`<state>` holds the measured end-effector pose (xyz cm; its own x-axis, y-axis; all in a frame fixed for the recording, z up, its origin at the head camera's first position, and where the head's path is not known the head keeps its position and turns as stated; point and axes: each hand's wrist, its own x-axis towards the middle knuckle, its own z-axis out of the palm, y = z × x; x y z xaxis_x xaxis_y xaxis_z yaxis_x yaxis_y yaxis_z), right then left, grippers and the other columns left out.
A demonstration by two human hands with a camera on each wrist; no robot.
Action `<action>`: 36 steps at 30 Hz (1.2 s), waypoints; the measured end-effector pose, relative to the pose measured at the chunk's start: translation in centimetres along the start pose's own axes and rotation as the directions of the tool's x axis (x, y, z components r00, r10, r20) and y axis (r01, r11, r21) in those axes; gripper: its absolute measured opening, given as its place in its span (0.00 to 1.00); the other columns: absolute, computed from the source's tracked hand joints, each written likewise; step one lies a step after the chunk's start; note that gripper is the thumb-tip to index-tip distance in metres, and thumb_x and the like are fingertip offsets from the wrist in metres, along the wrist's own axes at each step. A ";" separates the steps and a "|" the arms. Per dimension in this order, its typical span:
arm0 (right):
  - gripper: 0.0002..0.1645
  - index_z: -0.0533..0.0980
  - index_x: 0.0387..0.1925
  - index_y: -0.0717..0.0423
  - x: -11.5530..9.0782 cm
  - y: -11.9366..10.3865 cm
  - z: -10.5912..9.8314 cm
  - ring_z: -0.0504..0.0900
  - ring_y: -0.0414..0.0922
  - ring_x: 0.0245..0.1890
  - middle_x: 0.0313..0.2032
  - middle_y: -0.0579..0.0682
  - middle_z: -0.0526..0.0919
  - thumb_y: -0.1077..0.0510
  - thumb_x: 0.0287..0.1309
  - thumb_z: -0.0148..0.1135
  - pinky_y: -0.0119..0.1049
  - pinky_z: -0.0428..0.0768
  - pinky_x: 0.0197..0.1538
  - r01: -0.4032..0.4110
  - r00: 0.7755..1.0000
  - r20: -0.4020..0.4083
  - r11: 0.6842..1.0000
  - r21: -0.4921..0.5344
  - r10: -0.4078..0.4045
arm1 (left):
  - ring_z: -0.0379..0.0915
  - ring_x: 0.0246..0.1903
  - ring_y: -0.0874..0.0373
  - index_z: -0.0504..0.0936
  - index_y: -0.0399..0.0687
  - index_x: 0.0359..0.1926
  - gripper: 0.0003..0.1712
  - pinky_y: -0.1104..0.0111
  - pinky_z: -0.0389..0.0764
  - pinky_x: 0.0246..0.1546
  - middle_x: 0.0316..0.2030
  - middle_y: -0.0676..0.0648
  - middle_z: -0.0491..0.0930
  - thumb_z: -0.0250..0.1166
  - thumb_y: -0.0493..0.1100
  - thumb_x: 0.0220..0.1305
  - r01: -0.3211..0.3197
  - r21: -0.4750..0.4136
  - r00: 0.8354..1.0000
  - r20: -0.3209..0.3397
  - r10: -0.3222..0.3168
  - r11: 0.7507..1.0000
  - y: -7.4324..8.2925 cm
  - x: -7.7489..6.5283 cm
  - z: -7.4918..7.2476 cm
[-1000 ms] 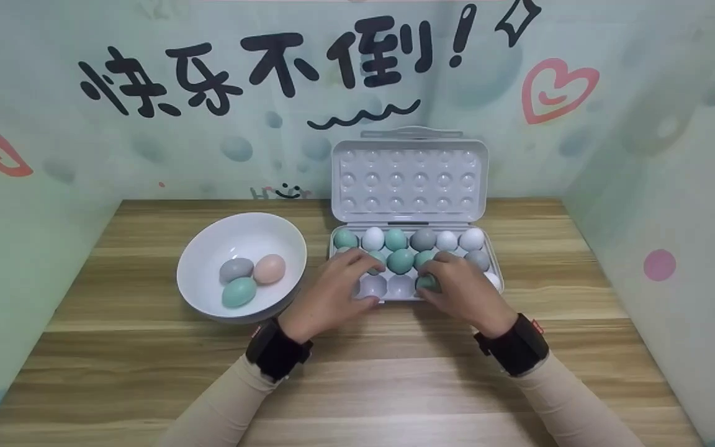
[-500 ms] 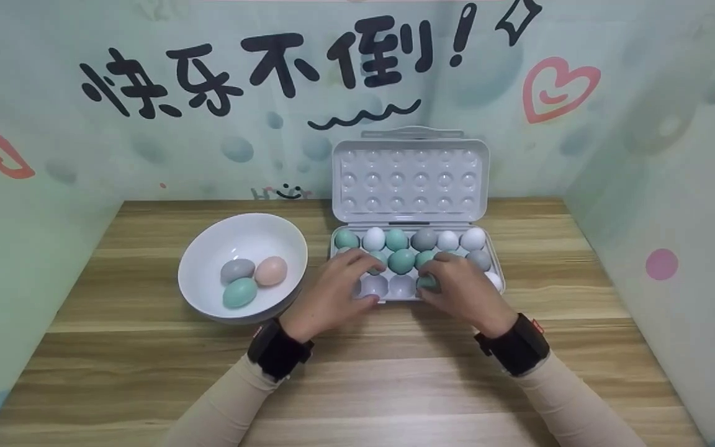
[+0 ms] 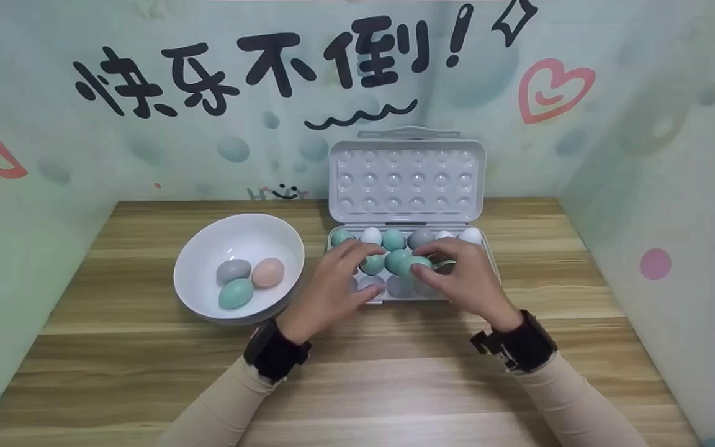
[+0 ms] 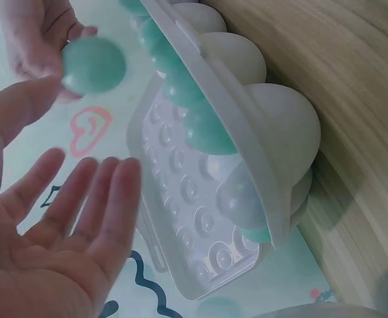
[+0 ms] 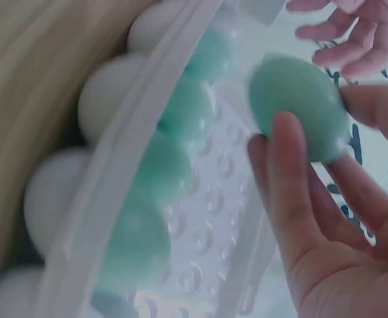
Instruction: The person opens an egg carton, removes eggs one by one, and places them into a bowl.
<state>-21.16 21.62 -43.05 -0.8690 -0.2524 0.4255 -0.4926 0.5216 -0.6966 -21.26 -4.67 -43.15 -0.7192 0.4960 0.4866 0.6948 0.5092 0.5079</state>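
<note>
A pale egg box stands with its lid raised, its back and middle rows showing green, white and grey eggs. Above its front part, my right hand pinches a green egg between thumb and fingers; the right wrist view shows this egg lifted off the cups. My left hand hovers over the box's left end, fingers spread and relaxed. In the left wrist view, no egg lies in the left hand. Beside its fingertips sits a green egg in the middle row. The hands cover some cups.
To the left of the box, a white bowl holds a grey egg, a pink egg and a green egg. Both stand on a wooden table. A printed backdrop rises behind.
My right hand has lifted the green egg from the front row and moved it up and slightly left. My left hand has risen a little and its fingers have shifted off the middle-row egg.
</note>
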 end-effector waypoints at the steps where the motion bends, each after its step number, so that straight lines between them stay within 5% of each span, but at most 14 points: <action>1: 0.12 0.89 0.45 0.56 0.0 -0.1 0.1 0.90 0.46 0.42 0.44 0.51 0.90 0.61 0.59 0.79 0.44 0.90 0.45 -0.020 1.000 -0.009 0.999 0.033 0.020 | 0.80 0.48 0.52 0.82 0.47 0.61 0.28 0.63 0.83 0.50 0.54 0.48 0.81 0.80 0.44 0.62 -0.009 -0.008 1.000 -0.016 0.009 1.000 0.1 0.0 0.0; 8: 0.13 0.87 0.48 0.57 -0.3 -0.8 1.0 0.91 0.46 0.41 0.44 0.51 0.90 0.60 0.63 0.76 0.36 0.88 0.47 -0.107 0.994 0.019 0.971 0.212 0.106 | 0.85 0.49 0.55 0.82 0.45 0.57 0.28 0.65 0.87 0.50 0.52 0.47 0.81 0.83 0.43 0.58 -0.040 -0.073 0.997 -0.074 0.034 0.997 0.7 0.1 0.1; 18: 0.14 0.81 0.52 0.63 -0.5 -1.3 1.3 0.91 0.50 0.40 0.49 0.57 0.85 0.61 0.69 0.69 0.45 0.90 0.45 -0.206 0.976 0.146 0.901 0.381 0.162 | 0.81 0.50 0.59 0.83 0.45 0.55 0.25 0.73 0.84 0.52 0.50 0.49 0.81 0.81 0.45 0.61 -0.086 -0.052 0.995 -0.057 0.083 0.995 1.2 0.0 0.3; 31: 0.17 0.76 0.55 0.68 -0.8 -1.9 1.3 0.91 0.51 0.46 0.52 0.58 0.81 0.60 0.72 0.66 0.46 0.89 0.52 -0.253 0.961 0.229 0.832 0.495 0.156 | 0.79 0.51 0.57 0.83 0.46 0.54 0.23 0.67 0.84 0.53 0.50 0.49 0.82 0.81 0.45 0.61 -0.118 -0.047 0.991 -0.071 0.114 0.992 0.9 -0.2 0.7; 36: 0.17 0.76 0.55 0.67 -0.8 -1.9 1.2 0.91 0.51 0.46 0.52 0.58 0.81 0.60 0.73 0.66 0.46 0.89 0.52 -0.252 0.960 0.234 0.837 0.486 0.153 | 0.79 0.51 0.58 0.84 0.46 0.53 0.23 0.69 0.83 0.53 0.50 0.49 0.83 0.81 0.45 0.60 -0.140 -0.038 0.987 -0.081 0.136 0.989 0.9 -0.2 0.8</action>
<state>-19.54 19.81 -42.76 -0.9206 -0.3532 0.1668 -0.2157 0.1035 -0.9710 -20.54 -3.78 -43.33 -0.6157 0.5018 0.6075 0.7878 0.4078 0.4616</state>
